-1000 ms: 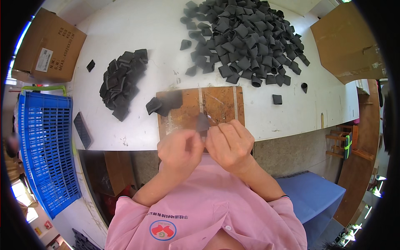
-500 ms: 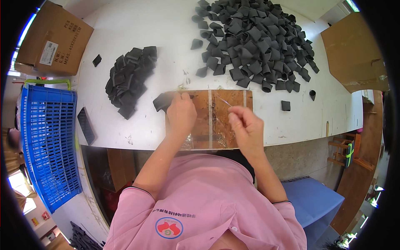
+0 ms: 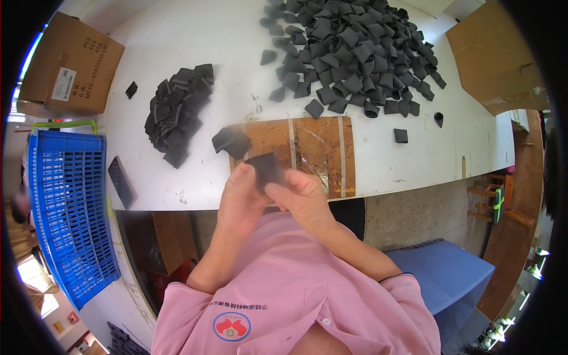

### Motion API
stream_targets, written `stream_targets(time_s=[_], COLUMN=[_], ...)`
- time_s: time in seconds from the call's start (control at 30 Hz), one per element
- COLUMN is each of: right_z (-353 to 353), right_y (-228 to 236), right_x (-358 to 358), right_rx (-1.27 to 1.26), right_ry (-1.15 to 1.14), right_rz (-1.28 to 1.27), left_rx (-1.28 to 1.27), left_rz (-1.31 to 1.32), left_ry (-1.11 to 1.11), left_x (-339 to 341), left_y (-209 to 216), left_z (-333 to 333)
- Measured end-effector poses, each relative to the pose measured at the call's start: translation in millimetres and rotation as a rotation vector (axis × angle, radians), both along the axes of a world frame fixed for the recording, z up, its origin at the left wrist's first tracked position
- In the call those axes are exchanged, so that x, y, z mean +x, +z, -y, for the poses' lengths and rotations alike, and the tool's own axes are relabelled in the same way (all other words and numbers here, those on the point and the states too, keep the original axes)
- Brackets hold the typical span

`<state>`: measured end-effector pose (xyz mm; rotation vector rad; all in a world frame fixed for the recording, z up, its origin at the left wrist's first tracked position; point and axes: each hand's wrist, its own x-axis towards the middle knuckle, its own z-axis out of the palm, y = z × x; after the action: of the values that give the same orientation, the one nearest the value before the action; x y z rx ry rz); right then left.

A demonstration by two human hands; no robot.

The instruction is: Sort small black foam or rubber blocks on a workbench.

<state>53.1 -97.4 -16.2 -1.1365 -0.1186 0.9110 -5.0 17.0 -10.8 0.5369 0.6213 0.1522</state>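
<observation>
In front of my chest, a dark grey fabric piece (image 3: 268, 168), flat and roughly square, is held up between my two hands. My left hand (image 3: 241, 195) grips its left side, the thumb pointing up along the edge. From the other side my right hand (image 3: 300, 198) pinches its lower right part between thumb and fingers. Below it on the table lies a worn brown board (image 3: 322, 157) with pale tape strips. More dark fabric pieces (image 3: 231, 142) rest at the board's upper left corner, apart from my hands.
A large heap of dark fabric loops (image 3: 361, 59) covers the far right; a smaller pile of flat pieces (image 3: 177, 115) sits left. Cardboard boxes stand at the left (image 3: 71, 65) and right (image 3: 497, 56). A blue crate (image 3: 71, 213) is beside the table's left edge, a blue-covered stool (image 3: 441, 275) below right.
My left hand has left the fabric at the board's corner and come nearer my body. My right hand has moved left to meet it. A dark fabric piece is now up between them.
</observation>
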Motion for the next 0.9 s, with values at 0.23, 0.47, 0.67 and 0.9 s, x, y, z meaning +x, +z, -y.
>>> stream_targets(time_s=[0.23, 0.47, 0.67, 0.9], right_z=[5, 11, 19, 15], right_y=[3, 6, 16, 9], right_x=[3, 1, 2, 12], right_rx=[-0.462, -0.556, -0.444, -0.324], right_ry=[-0.275, -0.209, -0.102, -0.230], right_rz=[1.348, 1.603, 1.243, 1.367], left_rx=[0.702, 0.919, 0.839, 1.254], left_rz=[-0.104, -0.006, -0.141, 0.002], left_ry=[0.136, 0.004, -0.062, -0.135], left_x=[-3, -1, -2, -5], left_y=[7, 11, 9, 3], left_z=[20, 24, 17, 26])
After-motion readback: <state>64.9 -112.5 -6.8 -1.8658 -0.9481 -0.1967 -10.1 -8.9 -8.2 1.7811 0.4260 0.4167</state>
